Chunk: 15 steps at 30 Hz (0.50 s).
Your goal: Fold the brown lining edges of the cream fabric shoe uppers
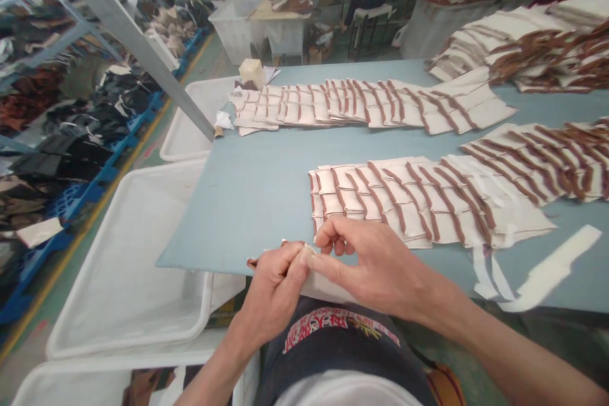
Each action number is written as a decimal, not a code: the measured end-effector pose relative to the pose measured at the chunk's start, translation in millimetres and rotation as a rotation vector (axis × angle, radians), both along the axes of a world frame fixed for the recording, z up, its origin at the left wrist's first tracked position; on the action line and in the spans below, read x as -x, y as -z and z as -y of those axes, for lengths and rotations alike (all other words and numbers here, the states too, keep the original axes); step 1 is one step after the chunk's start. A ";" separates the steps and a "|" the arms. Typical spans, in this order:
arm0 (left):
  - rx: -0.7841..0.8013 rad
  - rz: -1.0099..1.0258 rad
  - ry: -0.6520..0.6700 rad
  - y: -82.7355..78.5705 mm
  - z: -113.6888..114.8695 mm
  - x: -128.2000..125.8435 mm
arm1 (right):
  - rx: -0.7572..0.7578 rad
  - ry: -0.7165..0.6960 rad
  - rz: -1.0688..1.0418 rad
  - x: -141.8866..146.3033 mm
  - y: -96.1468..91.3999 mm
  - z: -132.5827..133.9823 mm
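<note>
At the near edge of the blue table (266,190), my left hand (273,285) and my right hand (375,263) meet over a cream fabric piece (328,288) with a brown trim. Both hands pinch it, fingers closed, thumbs and forefingers pressed on its edge. Most of the piece is hidden under my hands. Just beyond my right hand lies a fanned row of cream pieces with brown strips (404,196).
Further rows of the same pieces (361,104) cover the back and right of the table. Loose white strips (547,273) lie at the right front. White plastic tubs (128,266) stand on the floor to the left, beside shelving with dark goods (71,114).
</note>
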<state>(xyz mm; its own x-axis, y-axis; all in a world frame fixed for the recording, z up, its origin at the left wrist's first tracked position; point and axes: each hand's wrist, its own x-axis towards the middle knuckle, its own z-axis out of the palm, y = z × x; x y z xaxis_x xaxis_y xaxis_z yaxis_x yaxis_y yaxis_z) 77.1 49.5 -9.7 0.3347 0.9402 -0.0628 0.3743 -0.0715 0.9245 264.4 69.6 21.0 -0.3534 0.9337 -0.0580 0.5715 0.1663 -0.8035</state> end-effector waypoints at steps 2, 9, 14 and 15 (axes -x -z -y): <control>-0.013 -0.012 -0.012 3.2 1.7 -1.3 | 0.087 0.085 -0.025 4.9 7.9 14.6; -0.008 0.009 -0.028 14.2 10.4 -3.9 | 0.423 0.169 -0.414 3.6 27.3 34.2; 0.078 0.055 -0.084 15.9 14.0 -12.6 | 0.504 0.201 -0.572 -1.6 31.4 46.2; 0.085 0.052 -0.069 15.0 14.1 -13.9 | 0.474 0.244 -0.542 -0.5 31.7 49.1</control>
<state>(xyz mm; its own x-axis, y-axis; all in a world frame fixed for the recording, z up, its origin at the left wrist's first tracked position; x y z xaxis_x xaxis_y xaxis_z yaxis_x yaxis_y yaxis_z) 91.0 35.4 -24.7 0.2739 0.9533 -0.1270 0.3268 0.0319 0.9446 264.9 20.5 -10.7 -0.2332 0.9074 -0.3495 0.0522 -0.3473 -0.9363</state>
